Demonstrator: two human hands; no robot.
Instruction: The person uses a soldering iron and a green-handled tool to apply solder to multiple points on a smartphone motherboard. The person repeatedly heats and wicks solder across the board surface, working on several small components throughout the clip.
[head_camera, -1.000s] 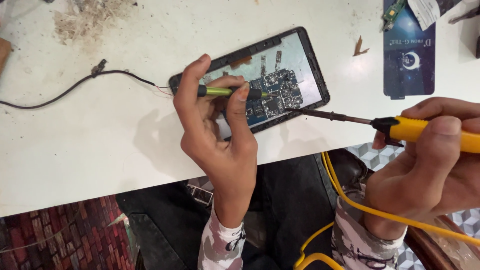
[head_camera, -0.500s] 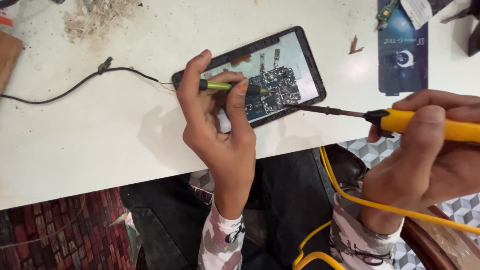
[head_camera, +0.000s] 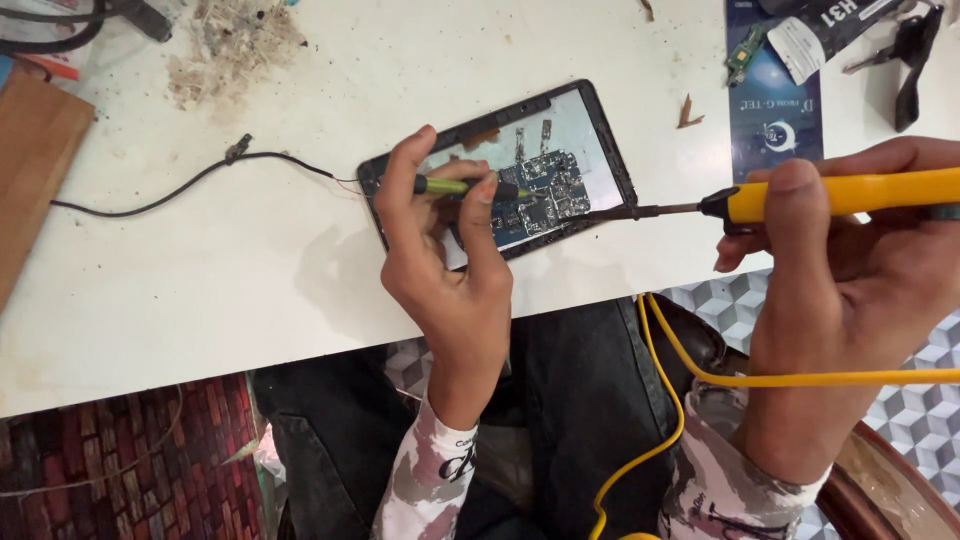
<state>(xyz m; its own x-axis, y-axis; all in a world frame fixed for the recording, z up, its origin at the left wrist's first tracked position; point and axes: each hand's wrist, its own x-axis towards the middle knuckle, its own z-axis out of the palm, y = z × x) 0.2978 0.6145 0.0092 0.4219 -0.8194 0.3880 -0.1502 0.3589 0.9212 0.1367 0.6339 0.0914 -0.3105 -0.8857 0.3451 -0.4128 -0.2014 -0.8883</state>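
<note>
An opened black phone (head_camera: 590, 130) lies on the white table (head_camera: 250, 270), its circuit board (head_camera: 545, 195) exposed. My left hand (head_camera: 445, 265) rests over the phone's left part and pinches a thin green tool (head_camera: 450, 186) whose tip lies on the board. My right hand (head_camera: 850, 290) grips a yellow soldering iron (head_camera: 840, 195). The iron's dark metal tip (head_camera: 625, 212) reaches the phone's right edge beside the board. A yellow cord (head_camera: 680, 380) runs from the iron down across my lap.
A black wire (head_camera: 190, 185) trails from the phone leftward across the table. A pile of dusty debris (head_camera: 235, 45) sits at the back left, a wooden board (head_camera: 30, 160) at the far left. A dark blue card (head_camera: 775, 95) and small parts lie at the back right.
The view has shifted slightly. My right hand with the soldering iron has edged upward, the tip staying at the phone's right side. My left hand keeps the green tool on the board.
</note>
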